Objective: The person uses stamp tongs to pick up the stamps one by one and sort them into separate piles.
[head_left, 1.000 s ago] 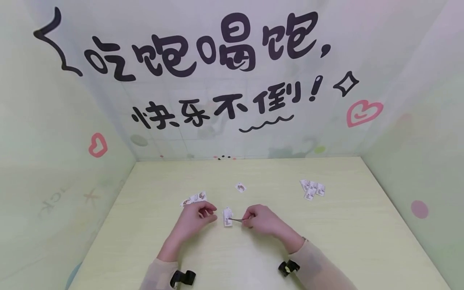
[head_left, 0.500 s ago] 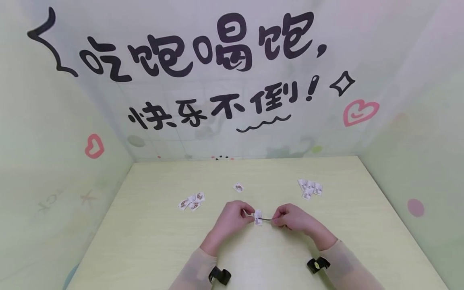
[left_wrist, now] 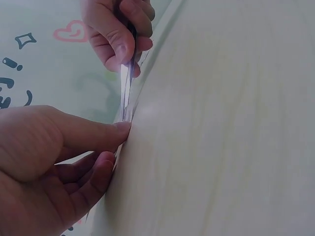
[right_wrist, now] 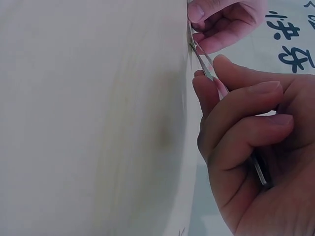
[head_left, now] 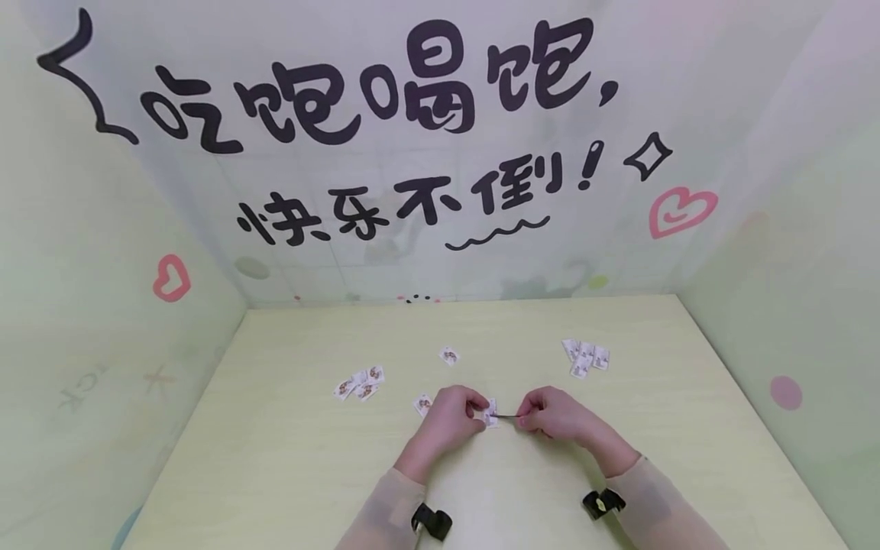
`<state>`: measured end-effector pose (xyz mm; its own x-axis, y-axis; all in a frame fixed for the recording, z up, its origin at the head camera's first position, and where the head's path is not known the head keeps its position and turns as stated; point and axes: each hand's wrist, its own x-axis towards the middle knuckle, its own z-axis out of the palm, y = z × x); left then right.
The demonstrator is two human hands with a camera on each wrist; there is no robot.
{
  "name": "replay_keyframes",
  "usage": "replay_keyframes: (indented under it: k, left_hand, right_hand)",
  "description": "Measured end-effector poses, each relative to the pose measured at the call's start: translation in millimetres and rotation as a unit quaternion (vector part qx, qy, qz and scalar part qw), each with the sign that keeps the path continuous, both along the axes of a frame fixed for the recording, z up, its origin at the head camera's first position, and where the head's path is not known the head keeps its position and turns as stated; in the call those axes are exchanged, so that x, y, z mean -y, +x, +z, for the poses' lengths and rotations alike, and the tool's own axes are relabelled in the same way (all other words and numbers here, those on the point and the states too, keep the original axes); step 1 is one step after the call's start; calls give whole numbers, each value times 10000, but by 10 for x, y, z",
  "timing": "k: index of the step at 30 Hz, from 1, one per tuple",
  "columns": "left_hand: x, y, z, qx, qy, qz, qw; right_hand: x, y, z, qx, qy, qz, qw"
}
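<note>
Between my hands is a small white card (head_left: 491, 414) with a grey-purple print. My right hand (head_left: 553, 412) grips a pair of metal tweezers (head_left: 506, 416), whose tips lie over the card's middle. At the card's left edge, my left hand (head_left: 451, 416) holds it with thumb and fingertips, partly covering it. The tweezers (left_wrist: 126, 93) also show in the left wrist view, reaching down to my left thumb. In the right wrist view the tweezers (right_wrist: 204, 64) extend toward the left hand (right_wrist: 226, 22). Another card (head_left: 422, 405) with a brown print peeks out beside my left hand.
Several brown-print cards (head_left: 367, 392) lie overlapping at the left. A pile of grey-print cards (head_left: 580, 365) sits at the back right. One brown-print card (head_left: 450, 355) lies alone toward the back of the pale wooden table (head_left: 330, 328). Printed walls (head_left: 357, 267) enclose the table.
Both hands, the tweezers and the grey-print card have moved right. My left hand has come from beside the card onto its left edge. The brown-print card by that hand has come into view.
</note>
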<state>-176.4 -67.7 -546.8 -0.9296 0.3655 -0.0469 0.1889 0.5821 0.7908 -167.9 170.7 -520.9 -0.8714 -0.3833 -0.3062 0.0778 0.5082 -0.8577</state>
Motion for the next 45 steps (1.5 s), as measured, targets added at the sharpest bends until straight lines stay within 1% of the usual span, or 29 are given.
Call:
replay_keyframes:
  k: [3,7,10,14,17,24,29,33,39,45]
  left_hand:
    - [1,-3,-3,-4,-34,-9,10000]
    - [0,-8,1,21,5,-4,10000]
    - [0,-10,9,52,38,2,10000]
    - [4,-13,7,61,53,15,10000]
    - [6,-16,6,56,64,25,10000]
    - [11,-12,13,34,31,32,10000]
    - [11,-16,-8,-3,47,52,10000]
    - [15,-24,-18,43,83,63,9999]
    - [14,-23,2,150,59,87,9998]
    - [11,-28,0,154,41,97,9998]
  right_hand:
    - [7,11,26,-32,109,-7,9999]
    - [12,24,16,-277,381,25,9989]
    - [15,36,-34,-520,597,48,9969]
    - [21,45,-87,-686,681,56,9953]
    - [22,50,-87,-734,648,32,9952]
    - [39,71,-53,-569,728,-130,9956]
    - [50,91,-27,-483,751,-172,9959]
    - [54,97,-10,-400,694,-199,9966]
    - [56,96,-5,-284,640,-231,9973]
    - [49,88,-17,-282,640,-241,9973]
